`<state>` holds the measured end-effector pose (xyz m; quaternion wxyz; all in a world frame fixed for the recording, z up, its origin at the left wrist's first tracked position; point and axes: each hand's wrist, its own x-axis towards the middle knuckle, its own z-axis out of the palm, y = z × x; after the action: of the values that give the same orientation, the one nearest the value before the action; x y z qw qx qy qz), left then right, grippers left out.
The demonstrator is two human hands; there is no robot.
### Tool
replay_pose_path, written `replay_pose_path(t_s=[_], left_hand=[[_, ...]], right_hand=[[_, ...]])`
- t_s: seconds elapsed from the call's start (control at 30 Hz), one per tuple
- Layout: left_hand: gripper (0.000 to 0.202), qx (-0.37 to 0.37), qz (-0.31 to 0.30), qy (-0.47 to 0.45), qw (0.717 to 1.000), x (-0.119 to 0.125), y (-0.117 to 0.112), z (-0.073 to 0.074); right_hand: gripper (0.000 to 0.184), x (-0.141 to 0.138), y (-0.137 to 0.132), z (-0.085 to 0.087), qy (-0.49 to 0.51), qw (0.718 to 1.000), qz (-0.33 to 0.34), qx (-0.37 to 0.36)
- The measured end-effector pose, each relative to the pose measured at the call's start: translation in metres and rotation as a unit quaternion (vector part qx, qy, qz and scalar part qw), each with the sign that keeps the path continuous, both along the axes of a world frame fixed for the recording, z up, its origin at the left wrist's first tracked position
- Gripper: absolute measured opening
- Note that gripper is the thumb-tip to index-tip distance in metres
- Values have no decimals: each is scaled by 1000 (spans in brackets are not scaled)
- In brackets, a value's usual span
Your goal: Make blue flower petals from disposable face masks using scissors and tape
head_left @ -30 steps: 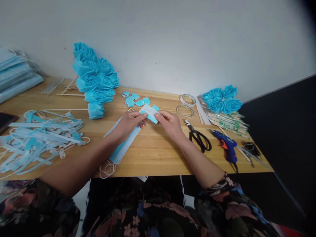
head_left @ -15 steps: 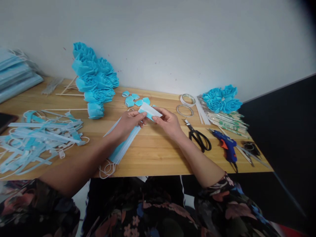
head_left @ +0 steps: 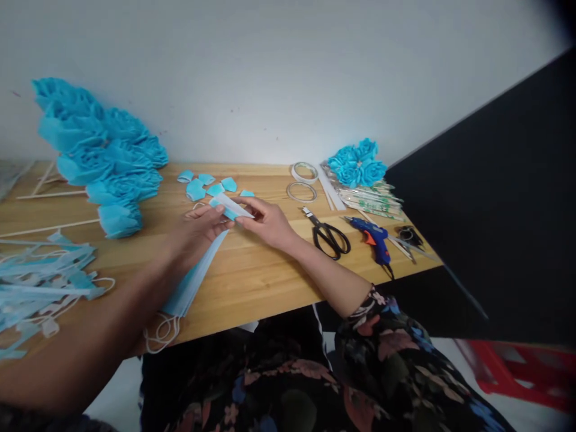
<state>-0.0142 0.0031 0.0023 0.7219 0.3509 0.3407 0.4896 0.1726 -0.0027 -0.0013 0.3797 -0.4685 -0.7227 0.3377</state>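
We find the piece (head_left: pixel 236 207), white above a blue edge, between the hands and raised over the counter (head_left: pixel 265 282). The left hand (head_left: pixel 198 231) pinches its left end; the right hand (head_left: pixel 270 227) pinches its right end, thumb at the near edge. Since a second ago, our view has swung right and that thumb has slid from the piece's face to its edge; we judge that the fold is being adjusted, not finished. Masks (head_left: pixel 191 291) lie below the left hand, cutouts (head_left: pixel 195 191) just beyond both hands, scissors (head_left: pixel 320 225) and glue gun (head_left: pixel 375 236) to their right.
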Motion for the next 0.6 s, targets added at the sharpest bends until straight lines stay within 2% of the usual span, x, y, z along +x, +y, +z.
replay_pose_path(t_s=[0.27,0.43,0.5,0.6], left_hand=[[7,-18,26,-28,999,2,1,1],[5,-35,39,-28,998,1,3,-1],[5,-48,40,-18,998,0,4,-1],[9,-62,43,-1,997,0,4,-1]], right_hand=[[45,3,4,-2,14,999,32,12],[44,9,7,-2,21,999,21,17],[42,12,7,2,22,999,12,45],[44,16,6,8,-18,986,41,161]])
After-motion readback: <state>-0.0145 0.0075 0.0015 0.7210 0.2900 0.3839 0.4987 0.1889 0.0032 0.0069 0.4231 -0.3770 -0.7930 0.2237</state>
